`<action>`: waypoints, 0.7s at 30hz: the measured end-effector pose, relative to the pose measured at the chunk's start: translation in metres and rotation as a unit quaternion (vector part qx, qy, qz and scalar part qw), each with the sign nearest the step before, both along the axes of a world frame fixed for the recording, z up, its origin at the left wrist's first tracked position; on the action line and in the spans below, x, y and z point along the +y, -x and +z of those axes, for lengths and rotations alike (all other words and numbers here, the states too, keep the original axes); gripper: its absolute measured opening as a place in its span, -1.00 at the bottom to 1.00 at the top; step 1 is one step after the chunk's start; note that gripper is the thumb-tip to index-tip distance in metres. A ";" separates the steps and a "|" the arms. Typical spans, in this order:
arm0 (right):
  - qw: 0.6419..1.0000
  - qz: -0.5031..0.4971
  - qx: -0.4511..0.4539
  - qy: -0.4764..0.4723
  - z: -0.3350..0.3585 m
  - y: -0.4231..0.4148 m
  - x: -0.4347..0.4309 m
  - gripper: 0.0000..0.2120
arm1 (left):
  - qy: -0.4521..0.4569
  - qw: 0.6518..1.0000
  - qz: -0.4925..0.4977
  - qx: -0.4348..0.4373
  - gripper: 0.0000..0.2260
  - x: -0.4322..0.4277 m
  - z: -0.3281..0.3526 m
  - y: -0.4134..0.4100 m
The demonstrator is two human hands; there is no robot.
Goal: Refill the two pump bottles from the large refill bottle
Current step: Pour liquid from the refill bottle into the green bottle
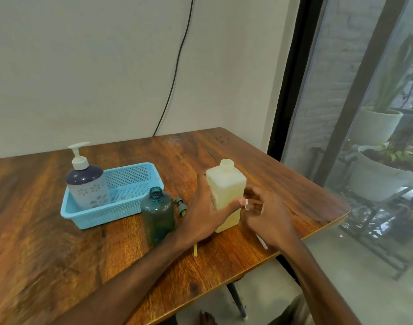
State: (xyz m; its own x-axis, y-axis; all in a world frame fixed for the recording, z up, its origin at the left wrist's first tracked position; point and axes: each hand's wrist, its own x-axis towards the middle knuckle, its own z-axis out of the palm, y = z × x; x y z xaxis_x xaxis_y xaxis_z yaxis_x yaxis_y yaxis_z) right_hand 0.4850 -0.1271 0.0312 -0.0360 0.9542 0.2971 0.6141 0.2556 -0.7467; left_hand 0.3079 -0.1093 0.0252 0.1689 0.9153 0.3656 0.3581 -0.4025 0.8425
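The large refill bottle (226, 184), pale yellow and square, stands uncapped near the table's right side. My left hand (205, 214) grips it, thumb across its front and fingers behind its left face. My right hand (266, 214) hovers at the bottle's right side with curled fingers. A small white bit shows at its fingertips, and whether it pinches that is unclear. A teal pump bottle (157, 214) stands open just left of my left hand. Its pump head (181, 204) lies behind my left hand, and the yellowish tube (195, 249) pokes out under my wrist. A navy-and-white pump bottle (86, 184) stands capped in the basket.
A light blue plastic basket (130, 181) sits at the left on the wooden table (60, 254). A thin white piece (261, 241) lies under my right wrist near the table's front edge. A black cable (175, 73) runs down the wall. A glass door is at the right.
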 end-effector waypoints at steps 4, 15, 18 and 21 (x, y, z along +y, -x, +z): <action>0.995 0.080 0.052 0.022 -0.008 0.010 -0.007 -0.28 | -0.041 0.999 0.020 0.013 -0.14 -0.014 0.011 0.002; 0.994 -0.040 0.080 -0.068 -0.017 0.055 0.001 -0.11 | -0.271 0.938 0.164 0.141 -0.51 -0.081 0.023 0.068; 0.995 -0.029 0.082 -0.055 -0.019 0.065 0.001 -0.12 | -0.260 0.930 0.232 0.119 -0.44 -0.080 0.016 0.088; 0.995 -0.024 0.082 -0.050 -0.019 0.074 0.001 -0.12 | -0.185 0.941 0.262 0.111 -0.34 -0.073 0.011 0.100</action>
